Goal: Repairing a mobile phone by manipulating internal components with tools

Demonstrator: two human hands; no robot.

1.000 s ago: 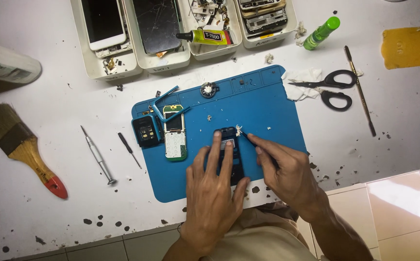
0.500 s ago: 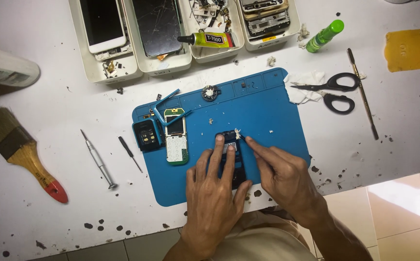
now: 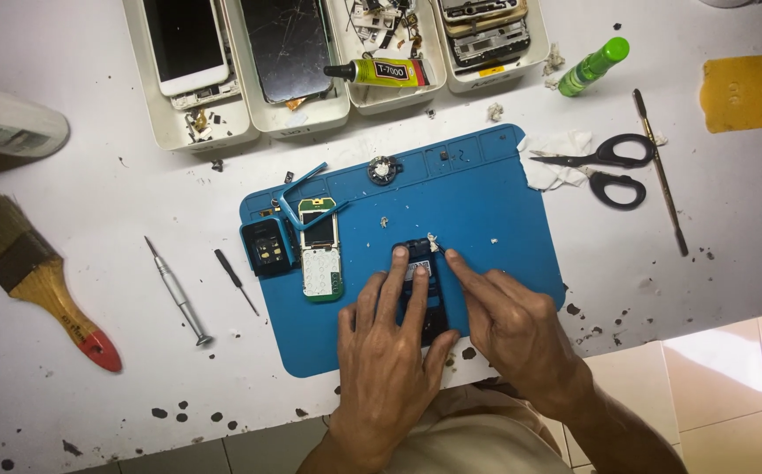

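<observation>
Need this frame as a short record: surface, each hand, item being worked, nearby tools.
surface: blue mat on a speckled white table
left hand: fingers pressed flat on a dark phone body, pinning it to the mat
right hand: fingertips at the phone body's top edge, beside a small pale scrap
also on mat: green keypad board, dark blue part, round component
off mat left: screwdriver, paintbrush
off mat right: scissors, green bottle
top: white trays of phone parts, glue tube
</observation>
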